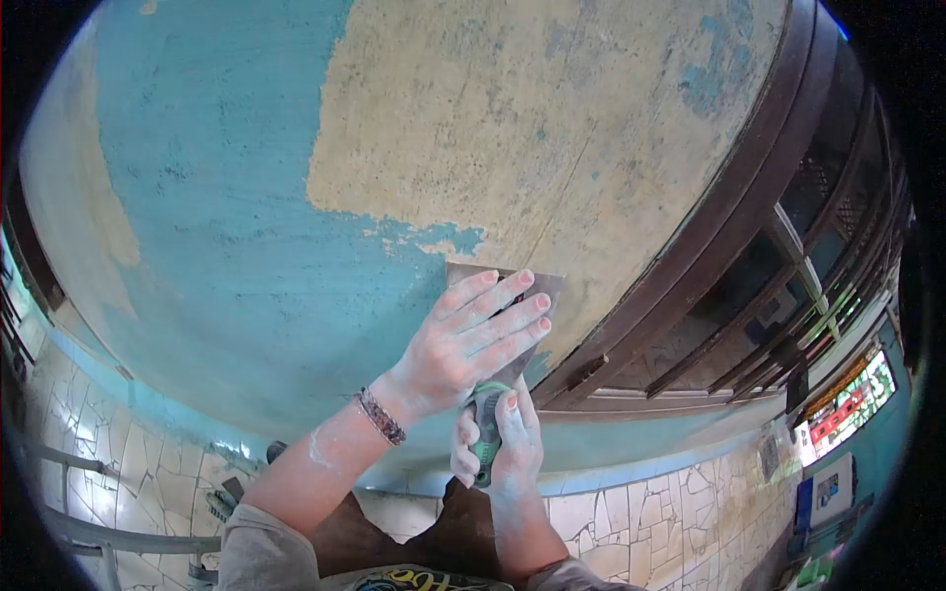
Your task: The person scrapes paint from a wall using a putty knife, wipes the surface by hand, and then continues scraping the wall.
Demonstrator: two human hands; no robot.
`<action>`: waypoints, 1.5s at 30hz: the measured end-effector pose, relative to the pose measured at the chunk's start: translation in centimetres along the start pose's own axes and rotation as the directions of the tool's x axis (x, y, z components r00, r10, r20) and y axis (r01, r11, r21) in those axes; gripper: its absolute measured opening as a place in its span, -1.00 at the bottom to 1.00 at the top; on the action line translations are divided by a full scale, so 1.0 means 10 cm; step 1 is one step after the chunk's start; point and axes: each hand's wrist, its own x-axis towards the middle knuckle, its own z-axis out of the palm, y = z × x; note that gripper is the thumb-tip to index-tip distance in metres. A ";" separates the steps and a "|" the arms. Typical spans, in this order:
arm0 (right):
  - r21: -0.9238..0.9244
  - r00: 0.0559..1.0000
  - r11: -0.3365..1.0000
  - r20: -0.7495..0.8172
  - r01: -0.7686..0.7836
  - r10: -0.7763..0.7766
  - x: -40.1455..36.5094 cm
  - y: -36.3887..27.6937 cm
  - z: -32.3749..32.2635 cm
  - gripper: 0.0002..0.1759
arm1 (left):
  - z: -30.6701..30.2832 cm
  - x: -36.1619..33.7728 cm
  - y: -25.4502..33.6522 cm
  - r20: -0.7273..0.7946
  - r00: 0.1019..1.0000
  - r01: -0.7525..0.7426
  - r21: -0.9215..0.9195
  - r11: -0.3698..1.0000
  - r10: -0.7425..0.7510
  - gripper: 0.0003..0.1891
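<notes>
Flat against the wall (246, 246), at the edge of the teal paint (434, 236): scraper (465, 274). Left hand (458, 347) on the blade, fingers (512, 307) spread to press it down. Right hand (510, 443) curled tight round the green handle (482, 455) to drive it.

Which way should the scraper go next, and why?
Probably push the scraper a little upward: its edge sits just under a ragged strip of blue paint beside the bare yellow patch. The left hand presses it flat; the right hand grips its handle.
</notes>
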 end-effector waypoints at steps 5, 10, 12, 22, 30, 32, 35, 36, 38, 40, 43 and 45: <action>-0.016 0.997 0.999 -0.063 0.034 -0.035 0.06 0.01 0.09 -0.44 | -0.05 0.09 -0.03 -0.005 1.000 0.003 -0.011 1.000 -0.003 -0.70; -0.072 0.998 0.996 -0.027 0.052 -0.054 0.06 0.01 0.03 -0.45 | 0.00 0.06 -0.05 -0.009 1.000 -0.018 -0.007 1.000 0.018 -0.68; -0.042 0.996 0.997 -0.060 0.063 -0.065 0.11 -0.01 0.10 -0.46 | -0.04 0.13 -0.06 -0.006 0.999 -0.034 0.009 0.999 0.034 -0.67; 0.029 0.998 0.998 -0.024 0.055 -0.054 0.03 -0.12 0.06 -0.46 | 0.01 0.15 -0.01 0.013 1.000 -0.007 -0.022 1.000 0.007 -0.67; -0.042 0.997 0.997 -0.034 0.069 -0.070 0.08 -0.13 0.04 -0.49 | 0.02 0.19 -0.01 0.003 1.000 -0.021 -0.014 1.000 0.022 -0.64; -0.028 0.994 0.994 -0.041 0.104 -0.105 0.10 -0.12 0.08 -0.51 | -0.07 0.26 0.01 0.039 0.999 -0.038 0.016 0.999 0.037 -0.64; -0.125 0.990 0.982 0.011 0.142 -0.142 0.03 -0.02 -0.10 -0.55 | -0.18 0.01 0.16 0.066 0.996 0.063 0.018 0.998 -0.064 -0.63; -0.137 0.986 0.977 -0.010 0.164 -0.167 0.01 0.02 -0.16 -0.58 | -0.19 -0.21 0.25 -0.009 0.986 0.169 0.026 0.985 -0.168 -0.63; -0.152 0.971 0.963 -0.048 0.223 -0.233 0.01 0.08 -0.23 -0.65 | -0.08 -0.67 0.61 -0.112 0.845 0.508 -0.137 0.850 -0.523 -0.65; -0.191 0.959 0.952 -0.110 0.239 -0.262 0.07 0.15 -0.18 -0.71 | 0.02 -0.92 0.97 -0.007 0.575 0.717 -0.477 0.508 -0.818 -0.67; -0.199 0.950 0.950 -0.153 0.242 -0.274 0.15 0.20 -0.10 -0.80 | 0.05 -0.95 1.16 0.216 0.374 0.632 -0.771 0.077 -0.902 -0.69; -0.279 0.936 0.925 -0.163 0.260 -0.312 0.20 0.23 -0.10 -0.81 | -0.01 -0.84 1.15 0.237 0.318 0.554 -0.832 -0.023 -0.918 -0.69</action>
